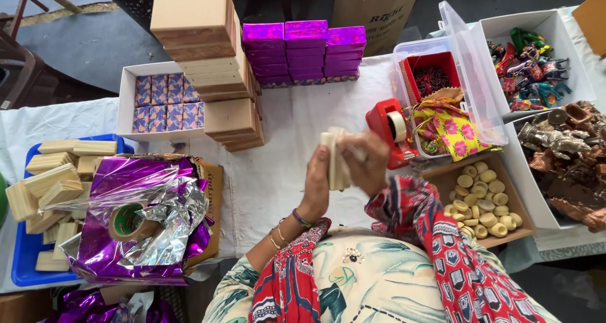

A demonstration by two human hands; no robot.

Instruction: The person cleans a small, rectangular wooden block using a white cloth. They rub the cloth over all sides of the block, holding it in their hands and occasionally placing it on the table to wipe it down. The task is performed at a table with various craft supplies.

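- Two hands meet at the centre of the frame: our left hand wraps its fingers around a small pale wooden block, held upright above the white table cloth, and our right hand closes on the same block from the right side; its fingers are blurred, so we cannot tell how tightly they bend.
- Just right of the hands stands a red tape dispenser, very near the right hand's knuckles.
- Behind the dispenser sits a clear plastic bin with its lid up, holding a red inner tray and yellow flowered cloth pouches.
- At lower right of the hands lies a shallow cardboard tray of pale round discs.
- At the right edge we see a white box of painted animal figures and a tray of metallic figurines.
- At upper centre stand stacks of shiny purple boxes, with a tall pile of plain brown boxes to their left.
- A white box of patterned little boxes lies at upper left.
- At lower left, crumpled purple foil carries a roll of brown tape, beside a blue tray of wooden blocks.
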